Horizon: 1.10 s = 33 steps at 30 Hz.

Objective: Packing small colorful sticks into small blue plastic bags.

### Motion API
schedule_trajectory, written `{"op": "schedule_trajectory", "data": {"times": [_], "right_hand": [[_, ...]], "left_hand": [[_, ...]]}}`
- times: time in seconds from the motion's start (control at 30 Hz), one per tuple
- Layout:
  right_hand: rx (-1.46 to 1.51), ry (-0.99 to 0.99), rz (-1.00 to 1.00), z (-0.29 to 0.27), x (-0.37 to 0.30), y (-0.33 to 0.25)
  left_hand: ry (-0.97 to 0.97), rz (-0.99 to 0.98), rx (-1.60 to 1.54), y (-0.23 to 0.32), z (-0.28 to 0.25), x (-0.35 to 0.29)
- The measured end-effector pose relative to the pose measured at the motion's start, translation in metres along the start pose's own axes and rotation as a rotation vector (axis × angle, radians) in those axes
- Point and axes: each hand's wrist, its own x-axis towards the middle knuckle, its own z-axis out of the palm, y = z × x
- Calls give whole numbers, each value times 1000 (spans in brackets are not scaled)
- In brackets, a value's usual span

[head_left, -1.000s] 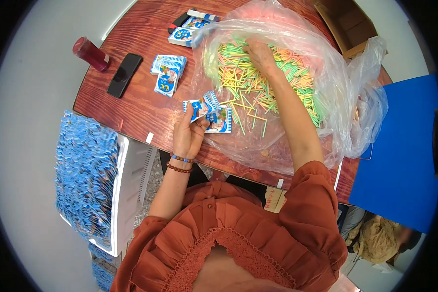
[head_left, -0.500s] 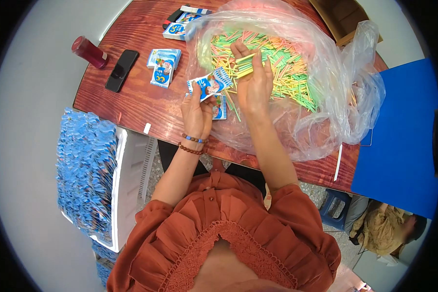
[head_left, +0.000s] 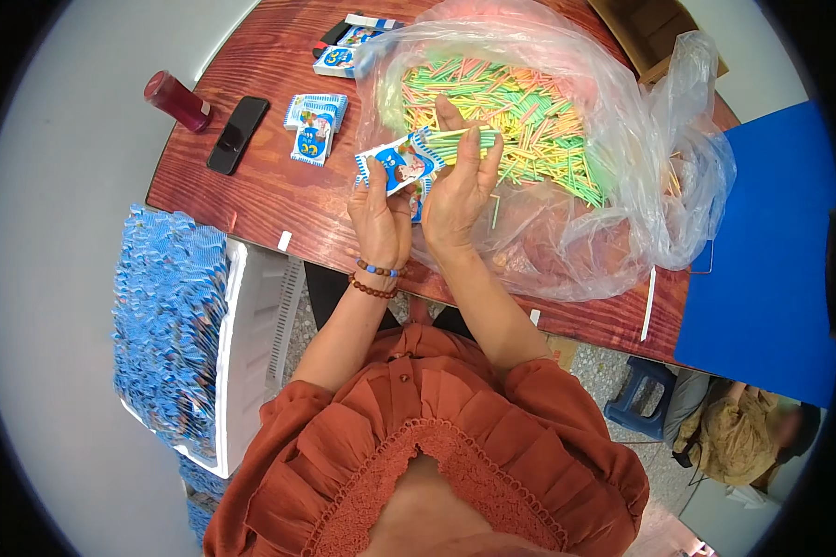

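Between my left thumb and fingers is a small blue-and-white printed packet [head_left: 401, 167], tilted, its right end toward my other hand. My left hand [head_left: 376, 223] is closed on it, and part of a second similar packet [head_left: 418, 200] shows beneath. My right hand [head_left: 457, 200] pinches a small bundle of thin green and yellow sticks [head_left: 455, 142]. The bundle's left end meets the packet's right end; whether any sticks are inside it, I cannot tell. Just beyond my hands, a large clear plastic bag [head_left: 576, 265] lies spread, holding a heap of pink, yellow and green sticks [head_left: 539, 121].
Left on the wooden table [head_left: 190, 190] lie stacked packets [head_left: 316, 135], a black phone [head_left: 238, 135] and a red bottle [head_left: 176, 100]. More packets [head_left: 336, 61] lie farther back. A white crate [head_left: 237, 362] full of blue packets stands lower left. A blue board [head_left: 748, 251] is at right.
My right hand has moved left and nearer me, bringing the stick bundle from over the heap to the packet's end. My left hand stays nearly in place.
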Motion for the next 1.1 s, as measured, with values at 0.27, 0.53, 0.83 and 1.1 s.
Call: {"op": "schedule_trajectory", "data": {"times": [0.27,0.53,0.83,1.1], "right_hand": [[-30,-85,-102,-2,-3,5],[-201,-203,-150,-1,-11,6],[-253,-313,24,-13,1,-2],[54,-299,189,-10,9,1]], "left_hand": [[11,40,-16,-3,2,1],[0,16,-62,0,4,4],[-45,-63,-179,-1,1,11],[-42,-140,-244,-6,3,12]]}}
